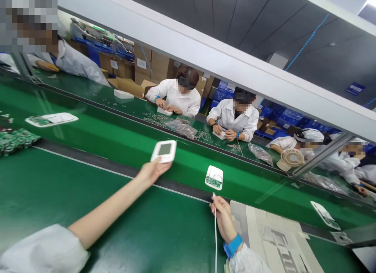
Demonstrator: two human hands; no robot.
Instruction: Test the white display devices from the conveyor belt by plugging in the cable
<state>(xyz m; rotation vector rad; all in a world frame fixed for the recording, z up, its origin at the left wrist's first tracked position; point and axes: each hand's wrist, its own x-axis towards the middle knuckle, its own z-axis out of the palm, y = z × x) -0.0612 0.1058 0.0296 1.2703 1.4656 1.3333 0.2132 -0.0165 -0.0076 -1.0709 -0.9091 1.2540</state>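
Observation:
Over the green conveyor belt, my left hand (pixel 153 172) grips the lower edge of a white device with a grey screen (pixel 164 149). My right hand (pixel 222 214), with a blue wrist strap, pinches the plug end of a white cable (pixel 216 234) that hangs down towards the near edge. Just beyond that plug, a white casing with a green circuit board (pixel 214 177) lies on the belt. The cable plug and the casing are apart.
More open casings lie on the belt, one at left (pixel 53 119) and one at right (pixel 325 215). Circuit boards are piled (pixel 17 141) at far left. A beige box (pixel 273 237) sits right of my right hand. Co-workers sit across the belt behind a clear panel.

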